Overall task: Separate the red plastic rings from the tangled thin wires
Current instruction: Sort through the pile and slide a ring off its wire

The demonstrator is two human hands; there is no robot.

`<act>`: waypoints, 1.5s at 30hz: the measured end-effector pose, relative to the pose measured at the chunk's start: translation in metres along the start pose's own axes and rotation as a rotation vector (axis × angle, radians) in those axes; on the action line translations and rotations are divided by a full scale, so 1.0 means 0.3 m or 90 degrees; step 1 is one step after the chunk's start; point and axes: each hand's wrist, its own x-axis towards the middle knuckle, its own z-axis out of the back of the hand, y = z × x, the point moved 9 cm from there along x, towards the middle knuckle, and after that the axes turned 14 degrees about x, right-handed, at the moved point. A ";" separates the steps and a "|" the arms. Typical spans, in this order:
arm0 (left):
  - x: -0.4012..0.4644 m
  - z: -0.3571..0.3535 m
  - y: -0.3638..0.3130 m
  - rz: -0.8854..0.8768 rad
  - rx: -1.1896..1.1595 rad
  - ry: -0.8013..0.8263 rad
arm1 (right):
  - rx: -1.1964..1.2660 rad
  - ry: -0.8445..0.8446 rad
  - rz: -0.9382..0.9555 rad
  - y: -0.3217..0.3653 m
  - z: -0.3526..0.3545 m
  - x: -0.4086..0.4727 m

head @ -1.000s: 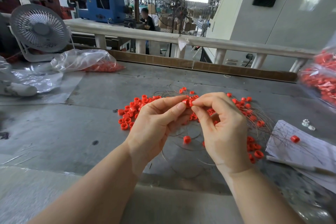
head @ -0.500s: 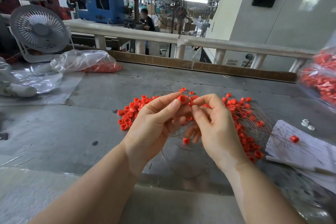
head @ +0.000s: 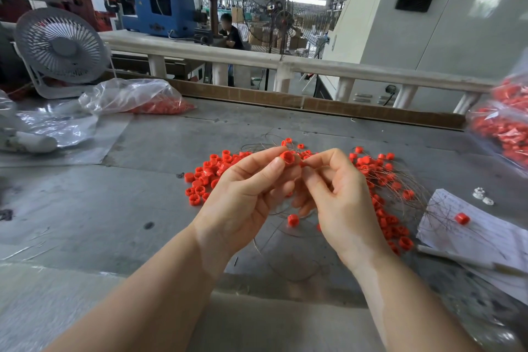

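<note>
Left hand: the left hand [head: 245,197] pinches one small red plastic ring [head: 287,156] between thumb and forefinger, lifted above the grey metal worktable [head: 120,208].
Right hand: the right hand [head: 340,197] has its fingers curled, thumb and forefinger tips pinched just beside the ring; they seem to nip a thin wire, though the strand is too fine to confirm.
Change: a second ago both hands pinched together at one spot; now the ring sits alone in the left fingers, the right hand drawn slightly away.
Meaning: this ring looks freed, or nearly so.
Loose pile: separated red rings [head: 205,177] lie left of the hands.
Tangle: thin wires with rings still threaded [head: 383,180] lie to the right.
</note>
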 end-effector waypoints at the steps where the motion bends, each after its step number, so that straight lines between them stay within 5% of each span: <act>1: 0.000 -0.001 0.001 0.002 -0.003 0.002 | -0.007 0.000 0.003 0.000 0.000 0.000; 15: -0.004 -0.015 -0.002 0.019 -0.025 0.026 | 0.098 0.056 -0.075 -0.047 -0.025 0.000; 26: 0.003 -0.011 -0.016 -0.033 0.010 0.019 | 0.104 -0.004 -0.130 -0.072 -0.004 -0.004; 30: 0.004 0.000 -0.021 -0.055 0.037 -0.012 | -0.074 -0.098 -0.012 -0.025 0.062 0.013; 35: 0.003 0.001 -0.022 -0.062 0.055 -0.025 | -0.117 -0.107 0.121 0.051 0.052 0.002; 45: 0.007 0.005 -0.017 -0.043 0.030 -0.009 | -0.087 -0.085 0.095 0.042 0.036 0.006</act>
